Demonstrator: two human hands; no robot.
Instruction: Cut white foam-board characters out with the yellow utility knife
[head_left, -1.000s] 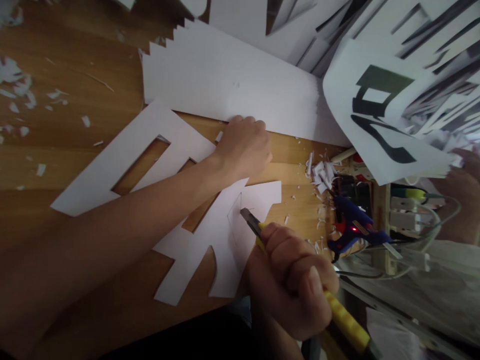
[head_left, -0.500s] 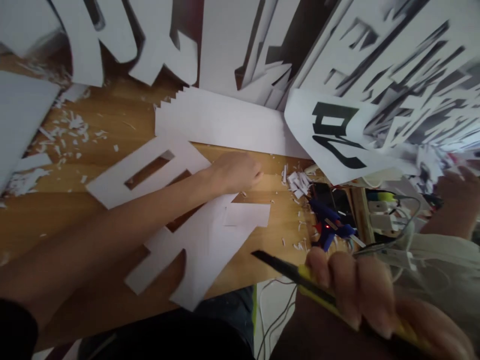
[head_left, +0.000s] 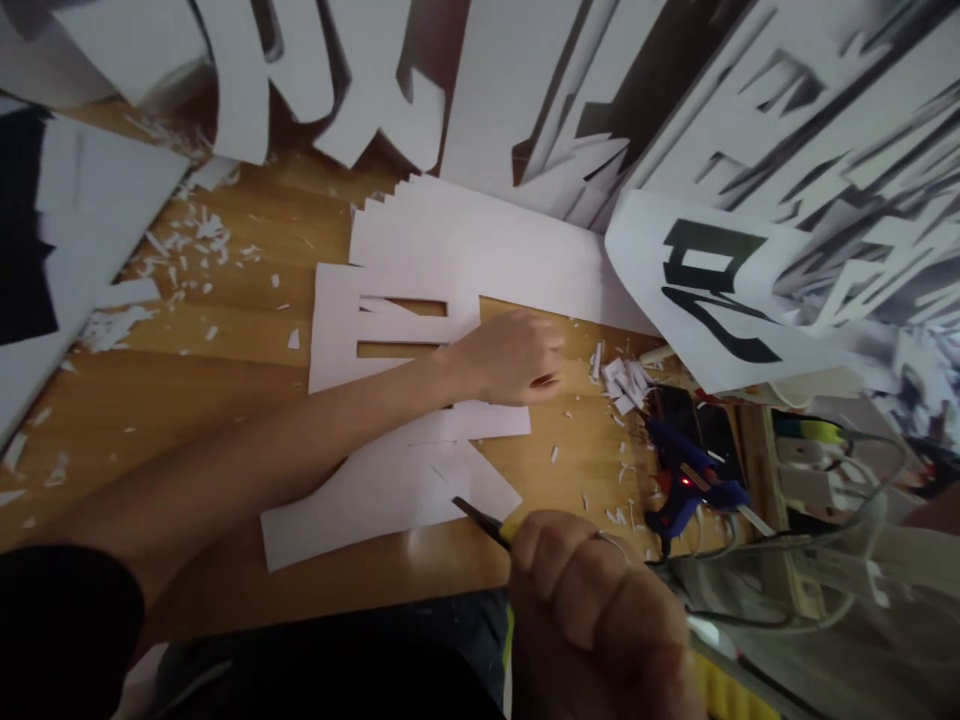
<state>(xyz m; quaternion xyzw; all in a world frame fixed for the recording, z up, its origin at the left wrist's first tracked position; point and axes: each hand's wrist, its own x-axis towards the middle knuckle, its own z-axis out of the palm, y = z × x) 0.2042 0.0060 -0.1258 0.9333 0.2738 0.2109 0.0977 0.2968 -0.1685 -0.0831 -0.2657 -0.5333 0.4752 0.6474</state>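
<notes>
My right hand point(head_left: 600, 590) is wrapped round a yellow and black snap-off utility knife point(head_left: 484, 520). Its dark blade points up and left, above the lower right part of a white cut-out letter sheet point(head_left: 337, 320). Across the middle of that sheet lies my left forearm. My left hand point(head_left: 517, 358) is closed in a fist at the sheet's right side; whatever its fingers hold, if anything, is hidden. Two long slots show in the sheet's upper part, with short thin lines on its lower part near the blade.
Behind the sheet lies a fanned stack of white strips point(head_left: 480, 235). A printed sheet with a black character point(head_left: 712, 255) leans to the right. A blue glue gun point(head_left: 682, 475) with a lit red light sits among cables. White scraps point(head_left: 199, 240) litter the wooden table point(head_left: 247, 390).
The cut-out sheet has turned so that its slots lie nearly level. My right hand has brought the knife leftward to above the sheet. The view has shifted too.
</notes>
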